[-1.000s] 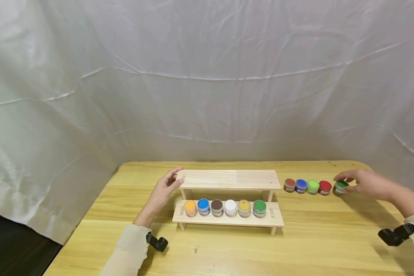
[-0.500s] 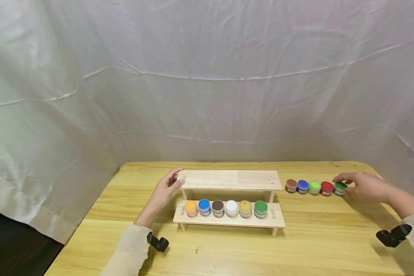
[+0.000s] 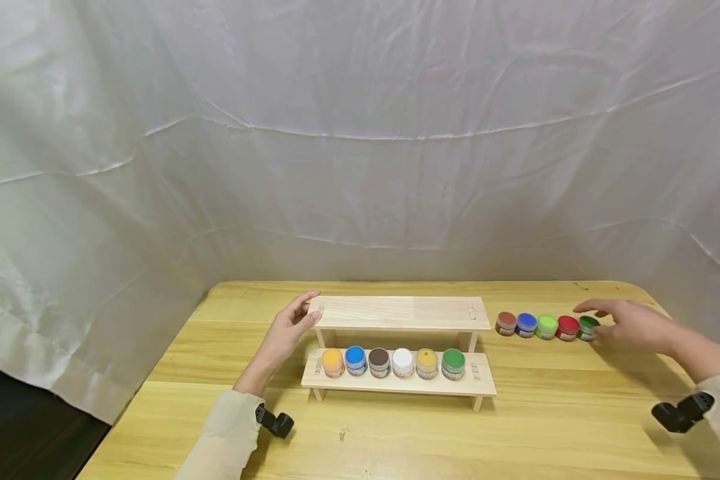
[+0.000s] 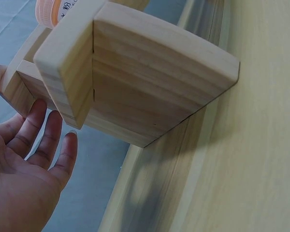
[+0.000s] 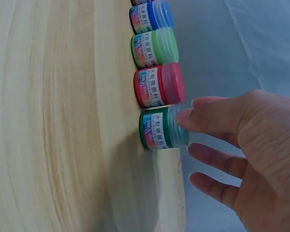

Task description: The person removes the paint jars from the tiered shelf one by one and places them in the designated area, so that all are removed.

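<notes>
In the head view, my left hand (image 3: 286, 331) grips the left end of the wooden rack's upper shelf (image 3: 396, 312), thumb on top and fingers behind. The left wrist view shows the fingers (image 4: 38, 130) curved beside the end of the rack (image 4: 150, 72). My right hand (image 3: 639, 325) is at a dark green paint jar (image 3: 587, 328), pinching its lid between thumb and index finger. From the right wrist view, the thumb (image 5: 203, 120) overlaps the lid of this green jar (image 5: 157, 128), and the other fingers spread loosely apart. The jar stands beside the red paint jar (image 3: 567, 328).
Brown-red (image 3: 506, 324), blue (image 3: 526, 325) and light green (image 3: 547, 327) jars continue the row leftward. Several paint jars, from orange (image 3: 333, 363) to green (image 3: 453, 364), line the lower shelf (image 3: 485, 380). Grey-white cloth (image 3: 360, 187) hangs behind the wooden table (image 3: 396, 440).
The right hand has slid the dark green jar left, closing the gap to the red jar. The left hand keeps its place on the rack.
</notes>
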Motion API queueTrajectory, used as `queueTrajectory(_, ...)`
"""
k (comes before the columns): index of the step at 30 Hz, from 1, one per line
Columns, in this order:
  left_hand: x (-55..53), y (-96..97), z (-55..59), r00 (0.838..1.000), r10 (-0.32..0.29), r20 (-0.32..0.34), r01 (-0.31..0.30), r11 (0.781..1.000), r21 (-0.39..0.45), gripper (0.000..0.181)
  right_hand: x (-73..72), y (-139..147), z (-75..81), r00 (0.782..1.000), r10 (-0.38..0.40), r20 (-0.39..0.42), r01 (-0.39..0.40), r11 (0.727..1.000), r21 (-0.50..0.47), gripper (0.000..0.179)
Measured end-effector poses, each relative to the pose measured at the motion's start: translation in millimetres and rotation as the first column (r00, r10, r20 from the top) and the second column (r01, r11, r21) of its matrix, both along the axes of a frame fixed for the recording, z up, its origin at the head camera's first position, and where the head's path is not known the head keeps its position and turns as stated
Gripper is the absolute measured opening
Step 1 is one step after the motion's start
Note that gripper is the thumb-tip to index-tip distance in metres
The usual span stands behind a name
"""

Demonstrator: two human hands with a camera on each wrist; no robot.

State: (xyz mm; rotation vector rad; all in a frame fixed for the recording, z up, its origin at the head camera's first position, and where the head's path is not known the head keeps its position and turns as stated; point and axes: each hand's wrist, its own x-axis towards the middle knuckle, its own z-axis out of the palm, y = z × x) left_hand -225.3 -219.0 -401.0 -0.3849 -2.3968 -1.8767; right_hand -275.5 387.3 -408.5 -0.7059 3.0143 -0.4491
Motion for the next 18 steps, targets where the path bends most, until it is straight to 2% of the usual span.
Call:
queueTrajectory(9,1.0,-0.1,0.9,1.000,0.004,-0.001,-0.004,1.000,-0.012,0.047,8.5,-11.3,9.2,1.000,0.002,-0.021,-0.002,1.000,-0.005,0.049)
queueTrajectory(18,0.8,0.3,1.7,1.000,0.003,-0.003,-0.003,1.000,-0.025,0.047,22.3,-35.4,20.9,0.995,0.015,-0.100,-0.016,1.000,-0.009,0.045)
